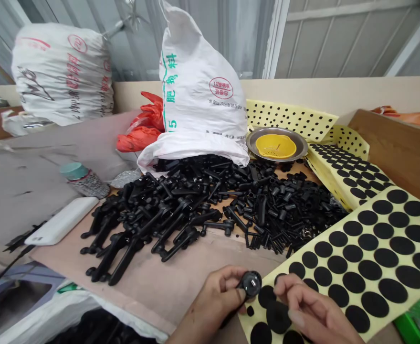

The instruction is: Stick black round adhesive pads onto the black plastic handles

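Observation:
Low in the picture, my left hand (220, 298) grips a black plastic handle piece (252, 284) with its round end turned up; a small metal bit shows in that end. My right hand (313, 306) is just right of it, fingers curled, thumb tip at the edge of a round black sticker (278, 317). Whether this sticker is fully off the backing is hard to tell. Beneath both lies a yellow sheet (365, 258) carrying rows of round black stickers. Ahead of my hands, several long black handle pieces (160, 224) are heaped on the table.
A white sack (203, 86) stands behind the heap, with small black tubes and screws (270, 210) at its right. Beyond are a metal bowl with a yellow strainer (276, 145) and stacked sticker sheets (353, 177). Leftward lie a white power bank (63, 222) and a jar (84, 179).

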A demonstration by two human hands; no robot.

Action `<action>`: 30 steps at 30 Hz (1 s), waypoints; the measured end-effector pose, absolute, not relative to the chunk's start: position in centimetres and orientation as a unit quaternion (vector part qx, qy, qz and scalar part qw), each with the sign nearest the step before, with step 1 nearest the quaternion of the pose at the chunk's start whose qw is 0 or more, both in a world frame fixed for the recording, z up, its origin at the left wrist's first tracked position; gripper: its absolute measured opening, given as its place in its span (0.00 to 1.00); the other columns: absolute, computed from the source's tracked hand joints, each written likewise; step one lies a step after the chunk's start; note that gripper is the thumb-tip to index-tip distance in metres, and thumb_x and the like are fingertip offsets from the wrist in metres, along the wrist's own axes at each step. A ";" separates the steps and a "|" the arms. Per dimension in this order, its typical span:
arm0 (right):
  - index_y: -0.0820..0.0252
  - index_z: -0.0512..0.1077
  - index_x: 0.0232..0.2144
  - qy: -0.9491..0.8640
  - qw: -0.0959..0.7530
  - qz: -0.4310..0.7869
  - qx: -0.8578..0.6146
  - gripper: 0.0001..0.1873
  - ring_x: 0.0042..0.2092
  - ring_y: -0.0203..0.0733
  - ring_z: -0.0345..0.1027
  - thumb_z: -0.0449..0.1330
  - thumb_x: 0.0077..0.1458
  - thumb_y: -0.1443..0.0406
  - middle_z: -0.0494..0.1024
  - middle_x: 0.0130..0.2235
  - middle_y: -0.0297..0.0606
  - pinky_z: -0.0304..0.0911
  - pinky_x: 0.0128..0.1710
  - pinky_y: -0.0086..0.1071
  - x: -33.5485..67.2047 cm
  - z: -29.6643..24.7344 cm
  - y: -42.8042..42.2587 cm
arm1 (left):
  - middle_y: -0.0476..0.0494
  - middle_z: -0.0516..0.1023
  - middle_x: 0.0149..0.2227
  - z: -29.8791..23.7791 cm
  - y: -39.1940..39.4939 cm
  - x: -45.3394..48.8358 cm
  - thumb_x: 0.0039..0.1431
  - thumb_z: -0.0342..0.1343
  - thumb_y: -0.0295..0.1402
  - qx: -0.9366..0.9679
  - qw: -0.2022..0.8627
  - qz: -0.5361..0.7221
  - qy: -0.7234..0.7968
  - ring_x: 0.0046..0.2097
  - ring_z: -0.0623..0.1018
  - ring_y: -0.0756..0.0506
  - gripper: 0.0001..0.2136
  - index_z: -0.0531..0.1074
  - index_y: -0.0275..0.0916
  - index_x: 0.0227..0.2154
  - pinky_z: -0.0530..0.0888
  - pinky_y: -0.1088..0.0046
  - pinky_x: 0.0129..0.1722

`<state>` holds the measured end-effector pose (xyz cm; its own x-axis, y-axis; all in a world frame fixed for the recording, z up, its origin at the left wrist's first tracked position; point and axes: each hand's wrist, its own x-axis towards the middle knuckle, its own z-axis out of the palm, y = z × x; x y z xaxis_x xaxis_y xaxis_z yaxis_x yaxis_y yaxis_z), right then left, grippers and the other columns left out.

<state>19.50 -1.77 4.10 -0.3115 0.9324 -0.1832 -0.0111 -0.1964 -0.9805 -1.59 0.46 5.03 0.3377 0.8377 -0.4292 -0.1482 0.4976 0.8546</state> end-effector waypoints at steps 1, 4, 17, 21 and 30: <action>0.57 0.68 0.23 -0.488 0.388 0.640 -0.449 0.10 0.38 0.44 0.67 0.60 0.50 0.58 0.70 0.40 0.39 0.64 0.36 0.33 19.4 4.2 -1.7 | 0.46 0.76 0.29 5.1 0.4 -1.3 0.42 0.59 0.34 0.364 0.737 0.339 0.459 0.26 0.71 0.52 0.17 0.70 0.33 0.37 0.65 0.77 0.29; 0.57 0.68 0.22 -0.441 0.407 0.661 -0.450 0.10 0.41 0.46 0.66 0.61 0.48 0.58 0.68 0.41 0.39 0.63 0.39 0.35 18.8 4.8 -1.5 | 0.45 0.76 0.29 5.2 0.5 -0.7 0.40 0.60 0.36 0.372 0.737 0.323 0.463 0.23 0.72 0.52 0.20 0.71 0.33 0.38 0.64 0.77 0.26; 0.58 0.67 0.18 -0.466 0.388 0.635 -0.479 0.13 0.37 0.44 0.65 0.63 0.43 0.57 0.71 0.36 0.39 0.61 0.36 0.33 18.0 5.3 -0.3 | 0.51 0.71 0.21 6.9 0.0 -1.0 0.58 0.43 0.35 0.490 0.698 0.255 0.456 0.24 0.71 0.51 0.15 0.74 0.35 0.28 0.61 0.81 0.22; 0.58 0.66 0.19 -0.488 0.362 0.631 -0.484 0.12 0.38 0.44 0.65 0.62 0.44 0.58 0.70 0.36 0.39 0.61 0.35 0.33 18.0 5.6 -0.1 | 0.52 0.70 0.22 7.3 0.1 -1.0 0.59 0.42 0.35 0.502 0.694 0.240 0.457 0.24 0.70 0.52 0.15 0.73 0.36 0.28 0.60 0.81 0.22; 0.58 0.66 0.20 -0.504 0.333 0.636 -0.481 0.10 0.38 0.43 0.64 0.61 0.47 0.60 0.70 0.37 0.38 0.60 0.36 0.31 18.2 5.6 -0.1 | 0.52 0.69 0.22 6.7 0.0 -1.1 0.58 0.42 0.33 0.519 0.681 0.244 0.456 0.24 0.70 0.51 0.14 0.74 0.36 0.29 0.61 0.82 0.20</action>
